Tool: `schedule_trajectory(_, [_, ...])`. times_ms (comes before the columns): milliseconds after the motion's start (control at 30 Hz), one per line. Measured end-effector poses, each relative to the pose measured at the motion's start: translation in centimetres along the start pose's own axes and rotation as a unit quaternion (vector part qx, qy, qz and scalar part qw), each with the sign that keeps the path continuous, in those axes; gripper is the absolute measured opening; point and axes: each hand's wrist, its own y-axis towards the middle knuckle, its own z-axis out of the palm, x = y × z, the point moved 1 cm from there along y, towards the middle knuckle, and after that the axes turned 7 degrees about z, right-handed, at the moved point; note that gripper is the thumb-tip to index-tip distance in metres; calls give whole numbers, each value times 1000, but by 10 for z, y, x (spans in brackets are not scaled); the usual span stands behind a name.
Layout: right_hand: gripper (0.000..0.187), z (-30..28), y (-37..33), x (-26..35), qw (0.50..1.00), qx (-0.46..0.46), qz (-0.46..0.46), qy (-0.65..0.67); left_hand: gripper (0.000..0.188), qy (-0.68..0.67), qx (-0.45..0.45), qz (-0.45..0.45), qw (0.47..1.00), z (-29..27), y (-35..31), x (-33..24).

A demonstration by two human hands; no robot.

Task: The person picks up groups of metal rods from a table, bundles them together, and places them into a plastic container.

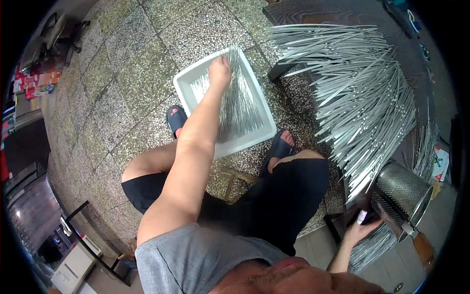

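Note:
My left hand point(220, 72) is closed at the far side of a white plastic bin point(183, 91) on the floor. Its fingers are curled round the upper ends of thin metal wires point(241, 105), which fan out across the bin toward me. At the table's near edge, my right hand point(360, 231) has its thumb and fingers apart, with a white wrap on one digit. It is beside a perforated metal cylinder point(399, 188), and nothing shows in its grip. Some of its fingers are hidden.
A large heap of silvery metal strips point(362, 98) lies on the dark table point(318, 13), overhanging its left edge. More thin wires point(374, 250) lie below the cylinder. My sandalled feet flank the bin, near a small wooden frame point(229, 183). A chair point(56, 32) stands far left.

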Motion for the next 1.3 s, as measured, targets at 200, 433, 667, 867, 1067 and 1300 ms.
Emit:
schedule_trajectory(200, [90,-3,4,5,999,33,11,9,35,-119,-184,104,970,-77,2,-50])
schedule_trajectory(433, [82,-1,3,3,999,36,19,-8,43,-45,-137,-48,988,-41,-17,65])
schedule_trajectory(667, [80,-2,0,-3,997,70,-21,7,42,-32,-71,-112,991,47,-32,75])
schedule_trajectory(867, [81,-4,5,-3,996,78,48,13,77,-91,-39,-106,989,75,-36,53])
schedule_trajectory(1067, [82,-3,0,1,995,64,68,-32,57,-35,18,-202,979,83,-26,38])
schedule_trajectory(1300, [85,5,-1,11,992,56,110,31,43,-22,-12,-126,992,68,-24,66])
